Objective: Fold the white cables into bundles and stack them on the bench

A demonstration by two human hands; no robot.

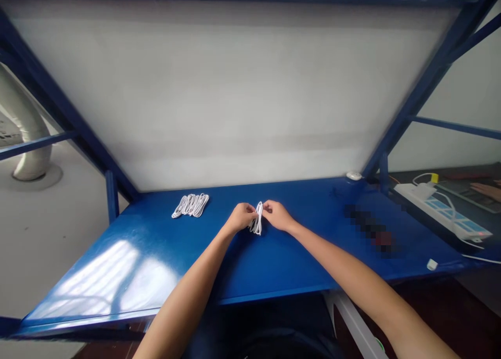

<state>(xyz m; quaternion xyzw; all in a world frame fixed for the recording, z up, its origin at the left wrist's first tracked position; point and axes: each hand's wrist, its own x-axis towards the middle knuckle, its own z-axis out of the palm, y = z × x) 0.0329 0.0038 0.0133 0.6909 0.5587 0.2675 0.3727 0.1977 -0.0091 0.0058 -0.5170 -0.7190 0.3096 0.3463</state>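
My left hand [241,216] and my right hand [277,214] meet over the middle of a blue table [156,254]. Both pinch the top of a white cable [257,220] folded into a narrow bundle of loops that hangs down between them, its lower end just above or on the tabletop. The fingers of both hands are closed on the bundle. A second coiled white cable bundle [190,205] lies flat on the table to the left, apart from my hands.
A white backboard [235,98] rises behind the table inside a blue frame [422,82]. At the right lie a white power strip [442,210], a small white plug [431,264] and a small white object [354,176]. Another person's hand [487,189] shows at the far right.
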